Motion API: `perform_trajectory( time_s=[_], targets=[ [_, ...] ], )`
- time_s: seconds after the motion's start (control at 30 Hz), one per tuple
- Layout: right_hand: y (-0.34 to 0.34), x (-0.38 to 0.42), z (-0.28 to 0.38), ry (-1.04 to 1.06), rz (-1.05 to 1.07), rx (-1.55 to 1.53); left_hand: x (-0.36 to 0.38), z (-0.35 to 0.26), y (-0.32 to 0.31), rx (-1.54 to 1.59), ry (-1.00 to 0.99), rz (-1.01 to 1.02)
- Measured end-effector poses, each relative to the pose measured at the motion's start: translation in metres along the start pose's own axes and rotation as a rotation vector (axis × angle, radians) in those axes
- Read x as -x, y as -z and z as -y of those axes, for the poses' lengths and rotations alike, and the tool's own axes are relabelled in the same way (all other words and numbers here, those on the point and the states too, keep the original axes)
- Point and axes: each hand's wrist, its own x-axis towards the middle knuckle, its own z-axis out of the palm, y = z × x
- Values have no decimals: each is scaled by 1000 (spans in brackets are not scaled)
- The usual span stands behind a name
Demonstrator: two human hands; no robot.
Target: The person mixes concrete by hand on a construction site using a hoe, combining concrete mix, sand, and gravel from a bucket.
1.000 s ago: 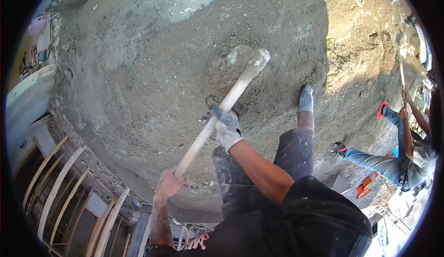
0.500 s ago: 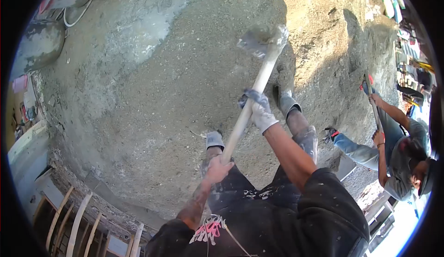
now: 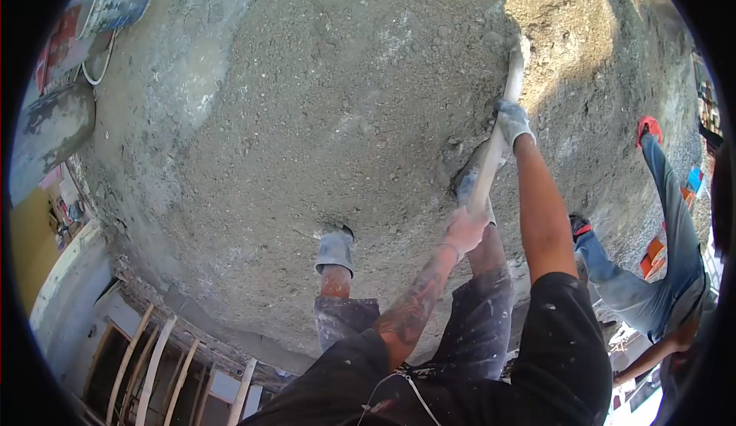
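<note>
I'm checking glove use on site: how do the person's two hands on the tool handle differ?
The right hand wears a dusty grey-white glove; the left hand is bare and dust-coated. The right hand has its grip far up the wooden handle, near the end buried in the gravel mix; the left hand sits at the near end, close to the legs. The right arm is stretched out, the left bent. Both hands are closed around the same handle.

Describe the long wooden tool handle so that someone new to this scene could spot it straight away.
Start at the broad grey mound of sand and gravel mix that fills most of the view. At its right side, a pale wooden tool handle runs steeply up from the bare left hand through the grey-gloved right hand. It is the only long pale straight thing on the mound; its far end sinks into the mix.
</note>
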Motion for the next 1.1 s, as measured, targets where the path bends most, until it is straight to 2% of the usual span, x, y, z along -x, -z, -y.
perform_trajectory(
  time_s=[0.03, 0.07, 0.1, 0.17, 0.2, 0.23, 0.3, 0.37, 0.43, 0.47, 0.5, 0.53, 0.57, 0.63, 0.67, 0.7, 0.73, 0.77, 0.8, 0.83, 0.87, 0.9, 0.97, 1.07, 1.1],
  targets=[
    [-62, 32, -32, -178, -110, -486, 19, 51, 9, -33, 82, -35],
    [-54, 35, -8, -358, 8, -745, 20, 48, 35, -9, 156, -13],
    [-35, 52, -2, -577, 127, -971, 28, 45, 30, -10, 165, 10],
    [-26, 64, -11, -338, 113, -741, 70, 25, 11, -247, 207, -114],
    [-32, 66, -13, -346, 150, -873, 66, 8, 15, -365, 169, -207],
    [-37, 68, -6, -466, 149, -963, 64, -2, 28, -335, 138, -233],
    [-32, 106, 29, -407, 161, -884, 95, 3, 61, -378, 178, -112],
    [-58, 125, 25, -377, 96, -1034, 114, 9, 94, -445, 77, -106],
    [-74, 147, 36, -507, 103, -1086, 141, 23, 115, -532, 2, -147],
    [-77, 160, 44, -600, 246, -1051, 174, -10, 145, -532, 138, 8],
    [-70, 202, 104, -649, 285, -1073, 185, 9, 158, -562, 74, -10],
    [-80, 225, 120, -681, 370, -1078, 207, 23, 171, -499, 120, -147],
    [-98, 254, 144, -647, 295, -1101, 232, 40, 201, -438, 157, -241],
    [-146, 300, 144, -614, 271, -1048, 290, 78, 245, -453, 178, -124],
    [-160, 354, 194, -620, 253, -1094, 326, 109, 265, -529, 149, -226],
    [-193, 392, 196, -625, 373, -1186, 375, 147, 284, -606, 123, -334],
    [-211, 452, 229, -725, 517, -1228, 432, 172, 308, -606, 196, -380],
    [-225, 510, 265, -907, 797, -1274, 496, 181, 327, -514, 392, -478],
    [-244, 567, 285, -834, 932, -1293, 559, 179, 342, -543, 583, -567],
    [-281, 612, 283, -995, 1171, -1253, 613, 202, 348, -689, 662, -649],
    [-285, 655, 315, -1053, 1369, -1215, 660, 211, 355, -666, 802, -759],
    [-291, 692, 338, -1082, 1496, -1180, 700, 223, 357, -747, 827, -870],
    [-294, 731, 374, -1084, 1664, -1151, 740, 229, 361, -797, 806, -1135],
    [-287, 706, 387, -1051, 1560, -1207, 716, 249, 385, -802, 779, -1086],
    [-291, 678, 379, -960, 1468, -1219, 683, 258, 392, -814, 689, -1074]
  ],
)
